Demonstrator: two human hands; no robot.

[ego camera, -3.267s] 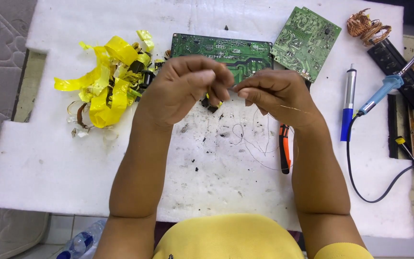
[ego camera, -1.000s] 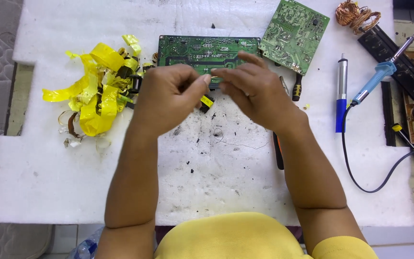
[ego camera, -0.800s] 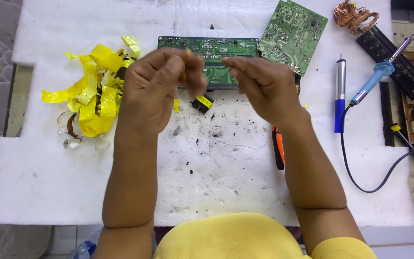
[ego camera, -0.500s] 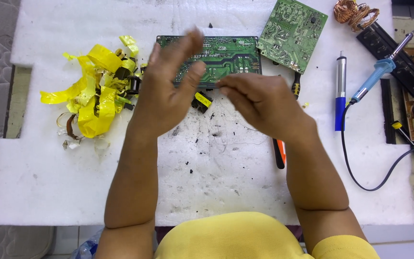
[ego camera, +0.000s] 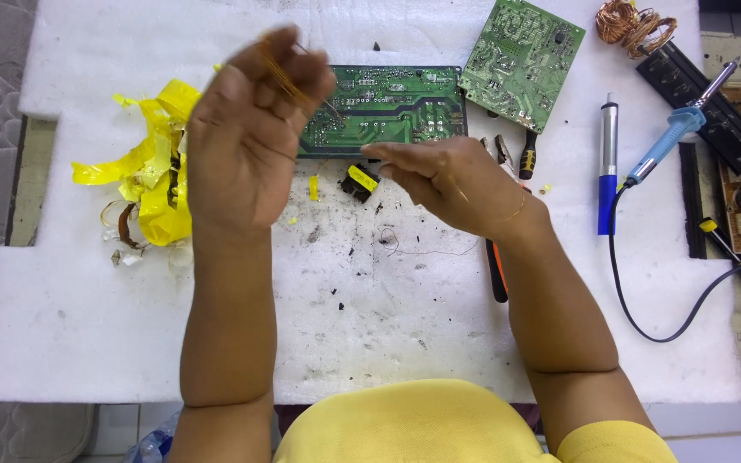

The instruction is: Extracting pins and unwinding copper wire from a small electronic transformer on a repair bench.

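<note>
Head view over a white foam sheet [ego camera: 87, 326] that carries the work. The left hand [ego camera: 246, 141] is raised above the sheet, its fingers [ego camera: 289, 64] curled and pinched on a thin copper wire [ego camera: 278, 73] — the strand crosses the fingers and its fine end pokes out toward the green board [ego camera: 383, 107] behind. The right hand [ego camera: 452, 184] is lower, palm down, fingers held together and extended left; whether they pinch anything cannot be told. Just beside those fingertips, on the sheet in front of the board, lies a small black part with yellow tape [ego camera: 359, 182]. A second board [ego camera: 521, 60] lies tilted at upper right. Left of the raised hand — a heap of yellow tape [ego camera: 152, 167]. Right of the hands: a blue desoldering pump [ego camera: 608, 163], a soldering iron [ego camera: 671, 141] with black cord, and a copper coil [ego camera: 632, 21]. Dark crumbs dot the sheet.
</note>
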